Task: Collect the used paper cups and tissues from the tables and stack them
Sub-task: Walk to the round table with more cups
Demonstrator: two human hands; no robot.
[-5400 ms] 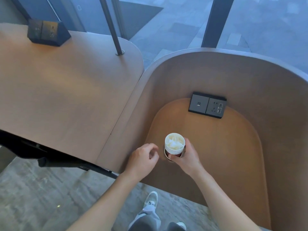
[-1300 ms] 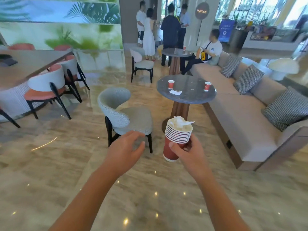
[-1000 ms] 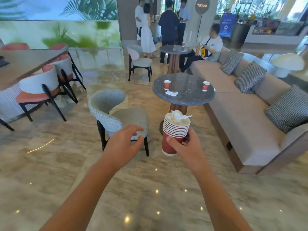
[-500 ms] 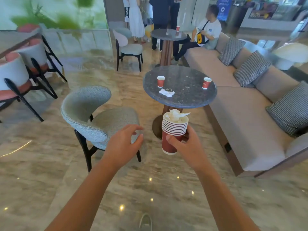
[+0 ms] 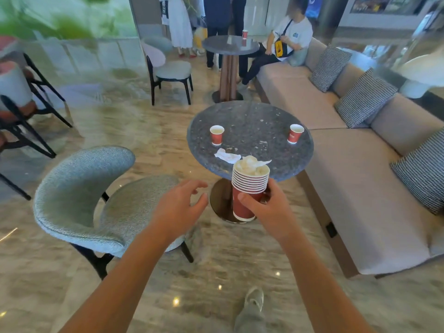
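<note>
The round table (image 5: pixel 254 126) is much nearer than a second ago, just beyond the stack of cups (image 5: pixel 249 183) that the right hand (image 5: pixel 271 210) grips round its lowest cup. On the table stand the left cup (image 5: pixel 217 135) and the right cup (image 5: pixel 295 133), each near that side's edge, with a crumpled tissue (image 5: pixel 227 155) near its front edge. The left hand (image 5: pixel 177 207) hovers short of the table, empty, fingers loosely spread; the next pickup looks nearly within reach.

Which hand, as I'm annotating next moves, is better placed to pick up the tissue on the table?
Left. The left hand is empty, fingers loosely spread; the right hand grips the cup stack. The tissue lies toward the near left of the table.
</note>
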